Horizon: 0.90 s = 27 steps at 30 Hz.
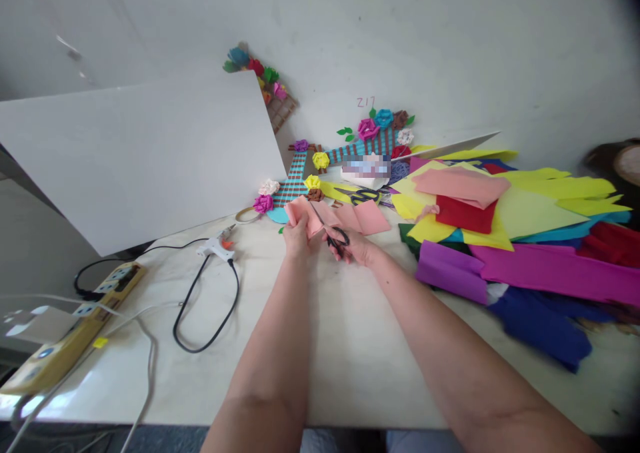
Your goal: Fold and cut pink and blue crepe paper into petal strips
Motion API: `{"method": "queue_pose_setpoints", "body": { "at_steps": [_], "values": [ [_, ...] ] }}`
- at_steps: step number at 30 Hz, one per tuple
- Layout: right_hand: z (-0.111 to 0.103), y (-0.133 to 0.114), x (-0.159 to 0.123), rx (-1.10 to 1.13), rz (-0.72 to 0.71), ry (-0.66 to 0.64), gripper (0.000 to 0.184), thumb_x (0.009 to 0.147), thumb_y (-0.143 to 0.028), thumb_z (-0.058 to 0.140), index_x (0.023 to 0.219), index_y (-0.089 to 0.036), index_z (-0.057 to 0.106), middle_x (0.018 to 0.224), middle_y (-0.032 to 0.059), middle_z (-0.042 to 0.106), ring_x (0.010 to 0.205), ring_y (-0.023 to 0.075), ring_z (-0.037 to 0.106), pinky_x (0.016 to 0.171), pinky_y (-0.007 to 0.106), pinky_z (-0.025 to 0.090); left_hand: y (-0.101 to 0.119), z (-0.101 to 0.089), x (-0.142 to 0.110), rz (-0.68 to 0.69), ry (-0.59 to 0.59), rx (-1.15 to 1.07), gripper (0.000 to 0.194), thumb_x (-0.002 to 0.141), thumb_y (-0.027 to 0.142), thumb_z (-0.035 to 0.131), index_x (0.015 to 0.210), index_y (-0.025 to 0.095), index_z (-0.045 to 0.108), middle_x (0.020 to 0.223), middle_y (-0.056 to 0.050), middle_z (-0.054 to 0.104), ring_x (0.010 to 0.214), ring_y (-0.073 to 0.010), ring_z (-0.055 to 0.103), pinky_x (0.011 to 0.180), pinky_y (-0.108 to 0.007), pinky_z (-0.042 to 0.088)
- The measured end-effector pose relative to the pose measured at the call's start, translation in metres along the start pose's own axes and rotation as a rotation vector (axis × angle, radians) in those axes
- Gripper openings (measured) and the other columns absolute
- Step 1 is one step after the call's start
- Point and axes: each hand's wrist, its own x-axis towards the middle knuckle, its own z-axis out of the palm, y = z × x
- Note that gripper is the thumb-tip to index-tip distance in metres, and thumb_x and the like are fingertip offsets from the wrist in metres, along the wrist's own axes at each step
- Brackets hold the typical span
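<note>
My left hand (297, 238) is closed on the left end of a folded strip of pink paper or felt (373, 218), raised a little above the table. My right hand (356, 248) grips a pair of black-handled scissors (339, 237), fingers in the loops. Their blades point up and left across the pink strip, between my two hands. Whether the blades are apart is too small to tell. The rest of the strip spreads to the right in creased panels. Just behind lies a second pair of scissors (365, 197) with dark handles.
Colored sheets (540, 213) are heaped at the right. A glue gun (217, 248) with a looping black cord and a yellow power strip (75, 326) lie left. Flower-decorated woven pieces (293, 186) stand at the back, beside a large white board (150, 160).
</note>
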Motion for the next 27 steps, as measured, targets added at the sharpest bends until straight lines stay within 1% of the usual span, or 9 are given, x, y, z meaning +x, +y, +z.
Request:
{"method": "queue_pose_setpoints", "body": {
  "at_steps": [3, 8, 14, 21, 27],
  "values": [
    [-0.001, 0.003, 0.002, -0.007, -0.006, 0.012, 0.047, 0.071, -0.062, 0.054, 0.085, -0.018, 0.053, 0.05, -0.0051, 0.052, 0.035, 0.0071, 0.048, 0.024, 0.015, 0.026, -0.003, 0.0, 0.003, 0.016, -0.039, -0.031, 0.03, 0.058, 0.037, 0.069, 0.071, 0.014, 0.054, 0.055, 0.002, 0.05, 0.045, -0.008, 0.044, 0.042, -0.021, 0.033],
    [-0.001, 0.006, 0.004, -0.028, -0.018, 0.02, 0.046, 0.071, -0.061, 0.054, 0.085, -0.017, 0.054, 0.05, -0.005, 0.052, 0.035, 0.0066, 0.048, 0.025, 0.014, 0.027, -0.006, -0.001, 0.006, 0.009, -0.021, -0.022, 0.03, 0.057, 0.035, 0.069, 0.071, 0.013, 0.054, 0.053, 0.003, 0.048, 0.044, -0.0074, 0.043, 0.041, -0.02, 0.031],
    [-0.001, 0.007, 0.005, -0.031, -0.026, 0.041, 0.048, 0.071, -0.061, 0.056, 0.086, -0.016, 0.057, 0.052, -0.0039, 0.053, 0.036, 0.0074, 0.049, 0.025, 0.016, 0.029, -0.006, -0.002, 0.008, -0.003, 0.007, 0.015, 0.024, 0.06, 0.033, 0.066, 0.066, 0.015, 0.052, 0.05, 0.003, 0.046, 0.04, -0.007, 0.039, 0.038, -0.02, 0.028],
    [0.0, 0.007, 0.005, -0.014, -0.019, 0.023, 0.047, 0.072, -0.061, 0.055, 0.085, -0.016, 0.056, 0.051, -0.0038, 0.053, 0.036, 0.008, 0.05, 0.025, 0.016, 0.029, -0.001, -0.001, 0.002, 0.0, -0.03, -0.038, 0.023, 0.061, 0.032, 0.066, 0.068, 0.014, 0.054, 0.053, 0.002, 0.049, 0.044, -0.0077, 0.043, 0.041, -0.02, 0.031],
    [0.0, 0.004, 0.004, -0.004, -0.038, 0.014, 0.048, 0.072, -0.061, 0.055, 0.088, -0.016, 0.055, 0.052, -0.003, 0.054, 0.037, 0.0085, 0.051, 0.025, 0.016, 0.028, 0.003, -0.001, -0.004, -0.003, -0.039, 0.006, 0.025, 0.06, 0.034, 0.068, 0.068, 0.014, 0.054, 0.051, 0.003, 0.046, 0.043, -0.0077, 0.041, 0.041, -0.02, 0.031]
  ]
}}
